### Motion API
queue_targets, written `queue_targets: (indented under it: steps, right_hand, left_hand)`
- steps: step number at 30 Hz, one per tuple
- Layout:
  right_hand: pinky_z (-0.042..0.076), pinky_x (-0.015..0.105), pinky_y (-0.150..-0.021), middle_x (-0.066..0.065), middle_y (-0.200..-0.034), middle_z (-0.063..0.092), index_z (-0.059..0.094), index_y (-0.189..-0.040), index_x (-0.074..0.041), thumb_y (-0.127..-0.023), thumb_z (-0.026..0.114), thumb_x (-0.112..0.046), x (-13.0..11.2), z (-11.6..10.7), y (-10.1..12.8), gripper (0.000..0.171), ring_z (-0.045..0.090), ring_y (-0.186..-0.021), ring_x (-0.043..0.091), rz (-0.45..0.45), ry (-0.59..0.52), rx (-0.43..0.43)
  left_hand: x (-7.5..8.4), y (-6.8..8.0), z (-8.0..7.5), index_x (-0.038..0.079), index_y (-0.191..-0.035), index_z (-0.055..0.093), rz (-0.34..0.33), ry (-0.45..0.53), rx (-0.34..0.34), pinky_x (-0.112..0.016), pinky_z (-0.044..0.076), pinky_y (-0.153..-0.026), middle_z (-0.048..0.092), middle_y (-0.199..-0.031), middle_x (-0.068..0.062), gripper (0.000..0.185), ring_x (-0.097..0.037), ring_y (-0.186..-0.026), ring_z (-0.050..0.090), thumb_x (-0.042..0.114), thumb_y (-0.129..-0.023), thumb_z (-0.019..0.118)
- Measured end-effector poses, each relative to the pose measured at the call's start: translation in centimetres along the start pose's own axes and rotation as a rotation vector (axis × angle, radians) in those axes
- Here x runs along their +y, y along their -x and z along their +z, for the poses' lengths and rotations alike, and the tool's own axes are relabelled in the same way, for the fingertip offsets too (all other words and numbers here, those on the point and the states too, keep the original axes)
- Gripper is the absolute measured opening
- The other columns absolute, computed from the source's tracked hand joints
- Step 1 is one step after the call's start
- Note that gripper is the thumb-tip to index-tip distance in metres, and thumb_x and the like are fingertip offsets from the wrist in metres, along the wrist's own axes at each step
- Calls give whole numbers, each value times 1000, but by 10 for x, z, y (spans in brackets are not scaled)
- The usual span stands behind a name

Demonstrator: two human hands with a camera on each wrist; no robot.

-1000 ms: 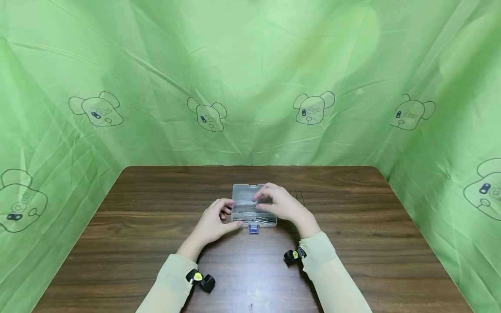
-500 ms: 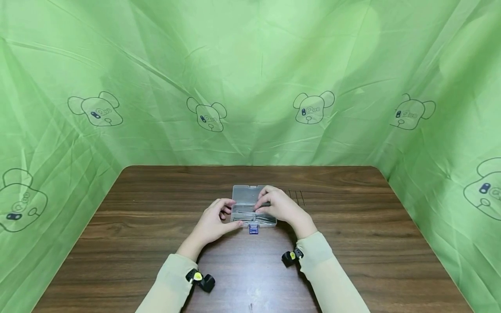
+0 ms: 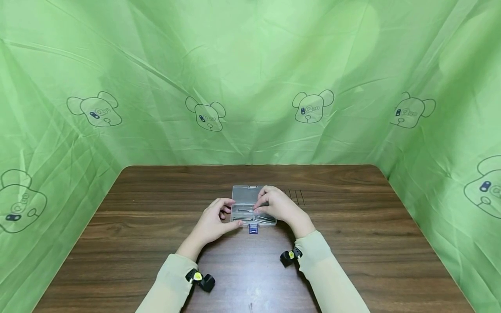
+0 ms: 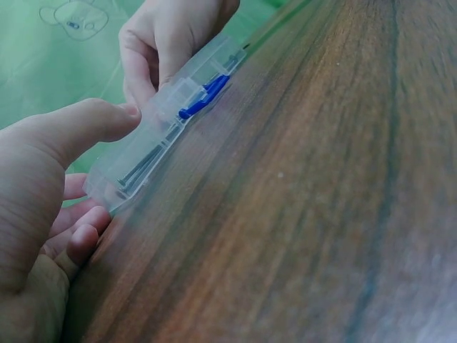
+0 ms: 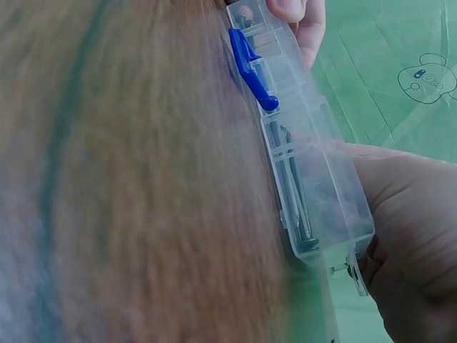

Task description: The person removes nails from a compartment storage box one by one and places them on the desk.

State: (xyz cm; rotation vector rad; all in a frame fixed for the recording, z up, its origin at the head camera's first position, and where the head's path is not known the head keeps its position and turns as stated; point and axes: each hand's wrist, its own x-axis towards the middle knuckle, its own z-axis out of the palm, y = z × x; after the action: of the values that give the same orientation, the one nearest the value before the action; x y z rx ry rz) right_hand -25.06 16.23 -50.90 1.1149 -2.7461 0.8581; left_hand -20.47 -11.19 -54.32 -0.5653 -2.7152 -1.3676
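A clear plastic compartment box point(image 3: 245, 194) with a blue latch point(image 3: 253, 229) stands on the table, its lid folded back. My left hand point(image 3: 213, 222) grips the box's left end, thumb at the front edge and fingers around the side. Inside the front compartments lie several nails point(image 5: 298, 193). My right hand point(image 3: 282, 206) reaches over the right part of the box, its thumb and fingers pinching the end of a nail point(image 3: 246, 211) in the rear compartment. The right fingertips are partly hidden behind the box walls in the left wrist view.
Several thin nails point(image 3: 302, 198) lie side by side on the wooden table point(image 3: 344, 208), just right of the box and partly behind the right hand. A green cloth point(image 3: 250, 143) with printed bear heads surrounds the table's back and sides.
My right hand has come down from above the box into its rear compartment and closed its fingertips on a nail there, which now tilts slightly. The left hand has stayed on the box.
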Motion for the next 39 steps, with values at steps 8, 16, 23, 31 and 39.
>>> queue_targets:
  steps: [8,16,23,31,39]
  right_hand:
    - [51,43,-101,-2,-106,65,86,-94,-16,-95,86,-22,-5,-4,-1,6,62,-108,23,-25,90,-33]
    - [50,46,-105,-1,-109,65,83,-93,-16,-97,84,-22,-5,-8,0,7,62,-112,25,-21,95,-73]
    - [55,41,-103,1,-109,70,82,-89,-12,-95,86,-15,-3,-17,2,8,67,-109,22,-27,49,-88]
    - [56,37,-100,1,-110,69,83,-86,-10,-91,89,-11,-3,-21,3,8,68,-106,20,0,31,-103]
    - [56,37,-102,3,-111,69,85,-88,-9,-91,89,-11,-3,-21,2,6,67,-106,21,-5,55,-111]
  left_hand:
    - [-1,0,-1,11,-138,68,-3,2,-5,-31,55,-84,67,-117,0,67,-15,-93,63,35,-83,98]
    - [-1,0,-1,12,-137,68,0,1,-2,-31,55,-84,67,-116,2,67,-14,-92,63,35,-83,98]
    - [-1,-1,0,11,-137,68,6,2,1,-32,55,-83,68,-115,0,67,-14,-91,63,36,-83,98]
    - [-1,-2,0,10,-136,68,15,5,8,-31,55,-83,68,-115,-1,66,-13,-91,63,35,-83,98]
    - [0,-2,-1,9,-136,68,18,25,5,-33,55,-83,68,-114,-2,66,-15,-92,63,34,-82,98]
